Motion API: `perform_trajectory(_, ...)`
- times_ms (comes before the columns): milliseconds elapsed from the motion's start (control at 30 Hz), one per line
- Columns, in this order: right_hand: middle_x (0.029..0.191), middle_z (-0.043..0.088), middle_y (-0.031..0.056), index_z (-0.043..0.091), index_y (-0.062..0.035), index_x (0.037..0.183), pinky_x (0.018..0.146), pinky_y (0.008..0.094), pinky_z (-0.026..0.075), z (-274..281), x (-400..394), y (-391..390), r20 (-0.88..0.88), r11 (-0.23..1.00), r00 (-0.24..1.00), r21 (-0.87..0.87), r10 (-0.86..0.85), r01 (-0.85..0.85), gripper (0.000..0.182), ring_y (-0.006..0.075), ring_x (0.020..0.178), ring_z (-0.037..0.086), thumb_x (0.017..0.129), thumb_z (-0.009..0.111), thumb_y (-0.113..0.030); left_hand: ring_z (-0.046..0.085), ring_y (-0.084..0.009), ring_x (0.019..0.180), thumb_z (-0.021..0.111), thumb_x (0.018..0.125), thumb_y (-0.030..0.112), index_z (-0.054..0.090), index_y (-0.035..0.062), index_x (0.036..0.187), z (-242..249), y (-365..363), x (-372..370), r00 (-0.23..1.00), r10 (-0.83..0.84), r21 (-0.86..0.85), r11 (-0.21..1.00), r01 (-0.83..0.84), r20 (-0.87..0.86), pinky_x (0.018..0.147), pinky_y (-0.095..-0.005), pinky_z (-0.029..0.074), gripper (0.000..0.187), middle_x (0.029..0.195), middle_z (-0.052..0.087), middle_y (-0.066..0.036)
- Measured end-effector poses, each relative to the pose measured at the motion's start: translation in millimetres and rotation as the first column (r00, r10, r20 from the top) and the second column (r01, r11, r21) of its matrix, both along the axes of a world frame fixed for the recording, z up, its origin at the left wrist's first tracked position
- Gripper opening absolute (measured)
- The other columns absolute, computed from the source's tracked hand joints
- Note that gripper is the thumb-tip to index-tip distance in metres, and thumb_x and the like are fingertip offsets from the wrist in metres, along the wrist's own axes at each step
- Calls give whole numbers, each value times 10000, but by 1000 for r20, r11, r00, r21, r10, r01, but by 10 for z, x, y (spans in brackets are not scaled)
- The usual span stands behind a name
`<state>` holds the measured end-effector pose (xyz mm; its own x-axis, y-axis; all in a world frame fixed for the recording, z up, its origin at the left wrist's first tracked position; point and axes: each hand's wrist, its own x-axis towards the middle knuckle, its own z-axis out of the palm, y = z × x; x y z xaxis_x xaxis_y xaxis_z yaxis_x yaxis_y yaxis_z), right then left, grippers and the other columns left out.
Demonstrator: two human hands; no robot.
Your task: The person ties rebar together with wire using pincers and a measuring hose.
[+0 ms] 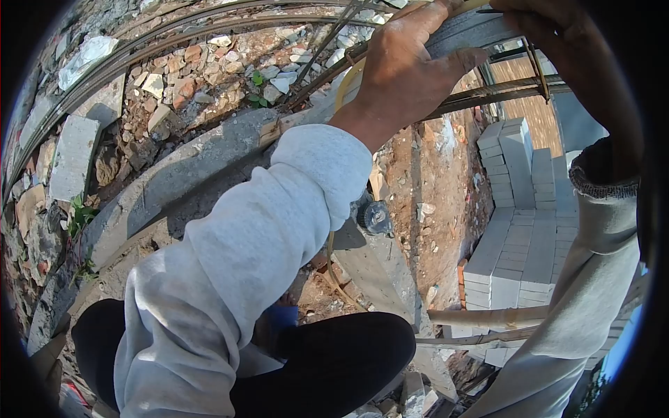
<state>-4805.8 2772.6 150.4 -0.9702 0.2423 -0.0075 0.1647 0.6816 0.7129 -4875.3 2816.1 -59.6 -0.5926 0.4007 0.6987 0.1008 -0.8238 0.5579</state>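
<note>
At the top centre my left hand [411, 73] lies against a grey post or beam [467, 31], its thumb stretched out over the side and its upper fingers cut off by the frame edge. My right hand [550, 28] is bent at the far side of that beam, dark in shadow; what its fingers hold, if anything, is hidden. Thin metal rods [533, 66] stand out beside the beam under my right hand. A yellowish hose [343, 87] passes by my left wrist.
Stacked grey blocks [516, 244] stand on the ground at the right. Broken bricks and rubble [188, 76] lie at the upper left, with long bent rods [132, 52] above. Wooden poles [488, 318] cross at the lower right. A round dark object [376, 217] sits near the centre.
</note>
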Motion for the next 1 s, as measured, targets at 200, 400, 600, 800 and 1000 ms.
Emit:
perform_trajectory(200,896,622,101,599,-17,1022,819,375,507,-28,-60,-13,-11,1000,1000,2,0,0,132,255,896,615,980,633,-138,632,-353,1212,764,922,326,575,-86,1361,5,16,-10,999,-46,-18,999,46,16,1047,-408,476,632,1268,661,-272)
perform_trajectory(400,896,622,99,601,-16,1023,824,371,507,-61,-163,-31,-53,1000,998,-17,-20,19,129,250,898,614,983,634,-134,639,-354,1201,762,923,324,567,-88,1369,33,-59,-38,997,-79,-72,994,79,13,1033,-405,483,638,1264,659,-280)
perform_trajectory(600,874,611,104,606,-18,995,828,375,503,-105,-260,29,-105,990,985,-50,-136,131,95,255,896,608,974,635,-107,656,-365,1167,760,927,306,570,-84,1364,10,-22,-23,999,-44,3,999,44,17,1004,-400,503,616,1234,671,-279)
perform_trajectory(800,894,635,123,635,-16,957,845,386,510,-97,-207,60,-17,998,1000,54,-15,16,87,288,905,626,956,643,-102,660,-401,1141,758,918,263,570,-84,1351,-29,26,8,997,69,22,997,-69,-20,991,-424,515,585,1212,670,-288)
perform_trajectory(1000,909,646,125,649,-15,949,854,387,509,-111,-240,8,-11,996,998,60,-61,62,87,289,926,631,939,643,-101,669,-444,1085,762,899,225,559,-107,1340,-113,12,36,976,215,61,975,-212,-46,939,-451,544,589,1168,667,-320)
